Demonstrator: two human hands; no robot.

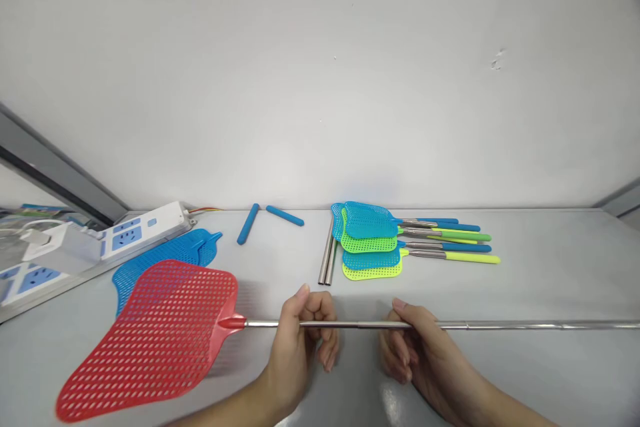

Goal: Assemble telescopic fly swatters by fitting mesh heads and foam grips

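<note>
A red fly swatter [165, 333] with a perforated head is held level across the front, its head at the left. Its extended telescopic metal rod runs past the right edge of the picture, where the far end is hidden. My left hand [294, 353] is closed loosely round the rod, a little right of the red head. Farther right along the same rod, my right hand [430, 355] also has curled fingers about it, with the thumb on top. A bare stretch of rod shows between the hands.
Small blue and green swatters [370, 220] lie stacked behind my hands. Two metal tubes [329, 260] and two blue handle grips [285, 215] lie nearby. Blue swatter heads [170, 253] and a white power strip [145, 227] are at left. A white wall [320, 80] backs the table.
</note>
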